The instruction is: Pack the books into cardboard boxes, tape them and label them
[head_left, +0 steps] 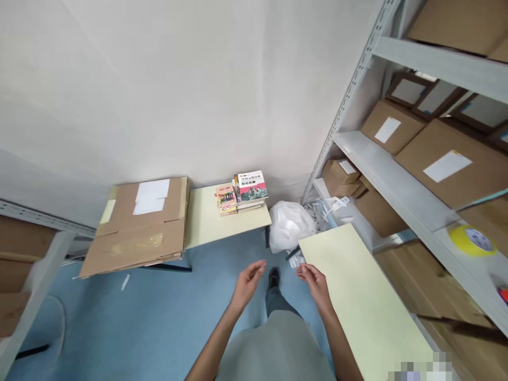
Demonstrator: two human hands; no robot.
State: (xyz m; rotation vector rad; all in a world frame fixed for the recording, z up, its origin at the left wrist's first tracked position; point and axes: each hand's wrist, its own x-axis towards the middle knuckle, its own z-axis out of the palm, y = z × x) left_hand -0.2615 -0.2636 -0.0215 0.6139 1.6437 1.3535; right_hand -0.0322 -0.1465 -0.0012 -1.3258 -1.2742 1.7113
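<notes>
My left hand (pixel 248 284) hangs in the air over the blue floor, fingers loosely bent and nothing held. Opposite it, my right hand (pixel 315 283) is also empty, its fingers slightly curled, beside the near edge of a pale yellow-green table (pixel 357 291). Neither hand touches anything. Ahead, against the wall, stands another pale table (pixel 210 214). On it a stack of books (pixel 253 185) with Chinese lettering on the top cover lies next to a smaller stack of colourful books (pixel 226 199).
Flattened cardboard boxes (pixel 146 227) lie on the left part of the far table. A white plastic bag (pixel 291 226) fills the gap between both tables. Metal shelving (pixel 381 159) on the right carries cardboard boxes (pixel 444 153) and yellow tape (pixel 472 239). Another shelf (pixel 43 296) stands left.
</notes>
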